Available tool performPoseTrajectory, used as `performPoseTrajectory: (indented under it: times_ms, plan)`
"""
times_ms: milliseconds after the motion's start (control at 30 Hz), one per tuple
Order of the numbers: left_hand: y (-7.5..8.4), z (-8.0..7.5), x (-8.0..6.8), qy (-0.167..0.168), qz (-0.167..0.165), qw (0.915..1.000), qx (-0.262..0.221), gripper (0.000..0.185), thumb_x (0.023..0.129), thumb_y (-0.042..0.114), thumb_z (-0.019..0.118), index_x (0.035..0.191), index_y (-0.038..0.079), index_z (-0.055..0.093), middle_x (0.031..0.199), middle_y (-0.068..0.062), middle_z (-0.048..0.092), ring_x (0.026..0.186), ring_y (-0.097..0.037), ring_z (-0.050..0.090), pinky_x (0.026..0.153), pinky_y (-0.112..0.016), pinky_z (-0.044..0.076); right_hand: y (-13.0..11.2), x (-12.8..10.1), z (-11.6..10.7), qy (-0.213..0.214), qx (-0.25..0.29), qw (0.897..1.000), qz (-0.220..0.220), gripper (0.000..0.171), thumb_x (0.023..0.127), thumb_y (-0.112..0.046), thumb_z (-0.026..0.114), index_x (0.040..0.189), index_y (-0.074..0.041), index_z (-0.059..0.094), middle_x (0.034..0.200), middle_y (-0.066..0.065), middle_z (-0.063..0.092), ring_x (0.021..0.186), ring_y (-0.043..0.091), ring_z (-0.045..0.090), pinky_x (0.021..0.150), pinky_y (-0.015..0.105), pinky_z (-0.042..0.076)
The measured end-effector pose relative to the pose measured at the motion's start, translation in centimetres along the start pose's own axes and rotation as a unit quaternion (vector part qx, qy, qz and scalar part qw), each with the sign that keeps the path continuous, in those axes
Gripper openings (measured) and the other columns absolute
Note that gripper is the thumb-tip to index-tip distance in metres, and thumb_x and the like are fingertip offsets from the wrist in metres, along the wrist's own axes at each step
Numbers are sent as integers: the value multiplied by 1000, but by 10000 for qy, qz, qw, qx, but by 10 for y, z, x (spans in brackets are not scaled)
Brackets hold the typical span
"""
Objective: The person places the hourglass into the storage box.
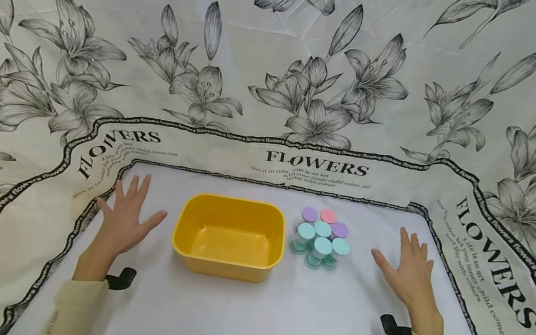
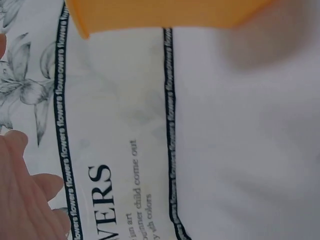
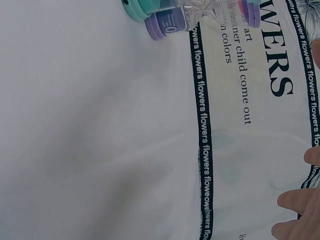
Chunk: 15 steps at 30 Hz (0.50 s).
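In the head view a yellow plastic tub (image 1: 225, 267) stands on the white cloth. Just right of it several small sand timers (image 1: 321, 246) stand upright in a cluster, with mint, purple and pink caps. My left hand (image 1: 124, 224) hovers left of the tub, fingers spread and holding nothing. To the right of the timers, my right hand (image 1: 409, 275) is likewise spread and holds nothing. The right wrist view shows part of a purple-capped sand timer (image 3: 170, 21), its clear waist pinched in. Only the tub's edge (image 2: 165, 15) appears in the left wrist view.
A floral cloth border (image 1: 316, 164) with "FLOWERS" lettering frames the white surface (image 1: 259, 321) at the back and sides. Behind it rises a flower-printed cloth (image 1: 236, 42). Black camera mounts (image 1: 120, 279) sit on both wrists, by the beige sleeves (image 1: 79, 305).
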<state>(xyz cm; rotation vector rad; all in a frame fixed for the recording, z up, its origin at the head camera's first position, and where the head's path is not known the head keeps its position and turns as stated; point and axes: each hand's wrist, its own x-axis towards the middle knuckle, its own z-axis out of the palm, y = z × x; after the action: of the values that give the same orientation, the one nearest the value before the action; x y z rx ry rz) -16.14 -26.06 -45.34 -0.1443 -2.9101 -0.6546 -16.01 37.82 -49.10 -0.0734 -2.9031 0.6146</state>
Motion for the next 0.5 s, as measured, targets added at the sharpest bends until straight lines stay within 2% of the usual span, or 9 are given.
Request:
performPoseTrajectory:
  times_ms: [167,367,500]
  plan:
    - [17,9,0,65,-39,9998,-201,92,98,65,50,167,21,8,170,-28,7,152,-62,-9,102,-91,-13,-10,0,7,-21,216,9997,112,100,98,-60,55,166,-6,4,165,39,6,149,66,1,110,87,2]
    - [33,26,-11,84,-151,9974,-698,86,98,58,55,167,21,17,170,-26,11,153,-59,-5,105,-90,-10,-20,-3,17,-42,438,9988,195,98,99,-56,56,165,-4,5,165,39,8,149,66,2,110,88,7]
    - [42,38,-18,259,-175,9943,-1020,80,99,53,56,165,22,25,171,-23,16,155,-57,0,107,-90,-5,-28,-3,23,-44,632,9977,244,97,99,-56,57,165,-5,7,166,37,9,151,63,3,112,86,7]
